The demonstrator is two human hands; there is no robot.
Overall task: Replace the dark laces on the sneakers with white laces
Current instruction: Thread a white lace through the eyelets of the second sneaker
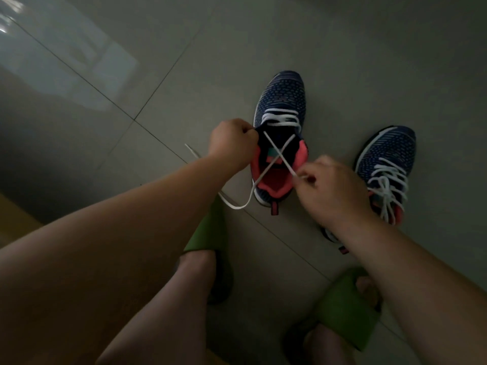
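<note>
Right hand (326, 185) pinching white lace (279, 154), crossing it over the open sneaker (279, 143) on the floor (342, 61); left hand (232, 143) gripping the tongue edge. Other sneaker (384, 172) already laced white; upper eyelets and knot remaining.

No legible text or labels

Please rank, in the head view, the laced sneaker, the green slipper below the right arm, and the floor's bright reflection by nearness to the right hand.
From the right hand:
1. Laced sneaker, just beyond it on the right.
2. Green slipper, below, nearer the camera.
3. Bright reflection, far upper left.
</note>
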